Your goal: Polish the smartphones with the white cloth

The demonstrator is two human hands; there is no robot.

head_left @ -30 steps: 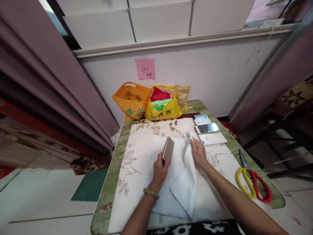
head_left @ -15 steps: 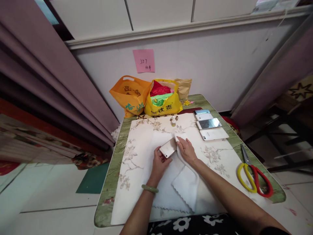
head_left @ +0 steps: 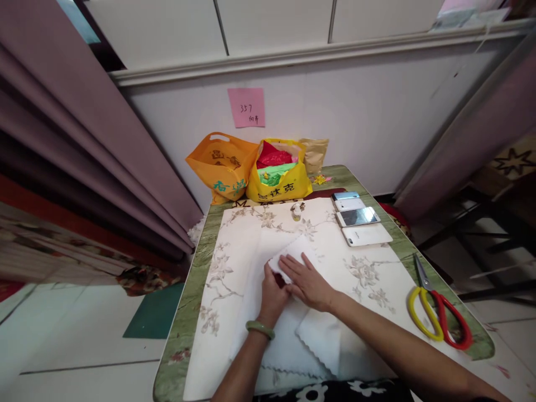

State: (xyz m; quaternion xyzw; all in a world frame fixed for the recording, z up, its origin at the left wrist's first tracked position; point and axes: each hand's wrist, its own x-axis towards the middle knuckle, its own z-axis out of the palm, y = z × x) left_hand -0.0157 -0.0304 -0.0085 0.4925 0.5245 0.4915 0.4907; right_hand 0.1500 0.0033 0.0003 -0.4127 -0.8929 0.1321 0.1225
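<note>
In the head view, the left hand (head_left: 274,293) gripped a flat, slab-like thing, probably a phone, just above the middle of the bench (head_left: 180,335). A raised fold of white cloth (head_left: 288,335) hid most of it, leaving a dark sliver (head_left: 279,278) by the left fingers. The right hand (head_left: 310,282) lay palm down over that fold, fingers extended and pressing rather than curled round it. The covered thing was therefore directly beneath the right fingers, with only cloth between; its long axis seemed to slant from near left to far right, though the cover made this uncertain. Both hands were about equally close.

The rest of the cloth spread nearer the person, over a floral mat (head_left: 224,318). Far right of the hands, four phones (head_left: 367,234) lay in a row; scissors (head_left: 425,282) lay right of the right forearm. Along the far edge stood an orange bag (head_left: 226,167) and a yellow bag (head_left: 280,190).
</note>
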